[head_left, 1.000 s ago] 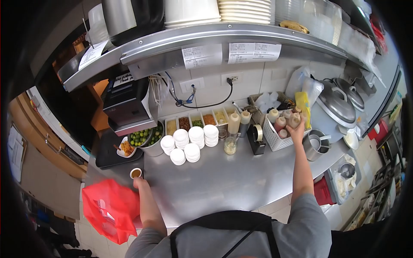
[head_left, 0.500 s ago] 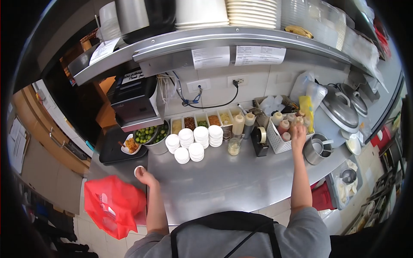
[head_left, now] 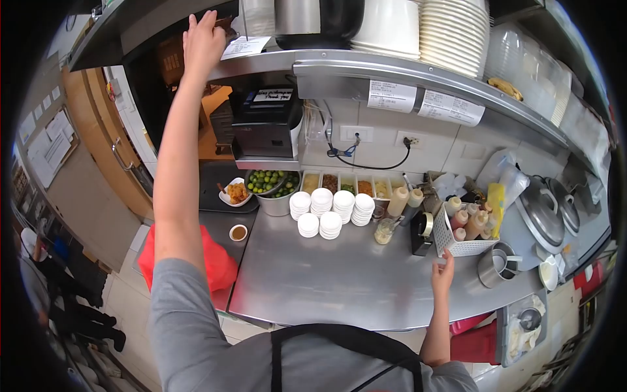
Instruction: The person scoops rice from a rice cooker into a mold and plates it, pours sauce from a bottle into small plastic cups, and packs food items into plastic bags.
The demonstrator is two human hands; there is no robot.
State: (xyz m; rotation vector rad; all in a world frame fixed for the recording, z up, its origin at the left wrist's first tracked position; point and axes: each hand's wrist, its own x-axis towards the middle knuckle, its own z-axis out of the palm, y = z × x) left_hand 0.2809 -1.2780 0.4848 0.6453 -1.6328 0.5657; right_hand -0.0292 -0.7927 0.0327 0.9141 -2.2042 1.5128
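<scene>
My left hand (head_left: 204,42) is raised to the left end of the overhead shelf (head_left: 274,63), fingers stretched upward beside a dark object that I cannot make out. No held thing shows in it. My right hand (head_left: 443,274) hovers over the counter in front of the white basket (head_left: 465,248), its fingers apart and nothing in them. Several squeeze bottles (head_left: 475,225) stand in that basket. A small white cup of brown sauce (head_left: 239,232) rests on the left part of the counter, near the red plastic bag (head_left: 219,264).
Stacked white cups (head_left: 319,225) stand mid-counter before a row of topping containers (head_left: 346,186). A bowl of green limes (head_left: 271,186), a dish of fried food (head_left: 235,191) and a printer (head_left: 264,127) are at left. A metal pot (head_left: 493,268) is at right.
My left hand has left the small cup, which now sits on the counter with sauce, and risen to the shelf. My right hand has come away from the bottles. The view has shifted left.
</scene>
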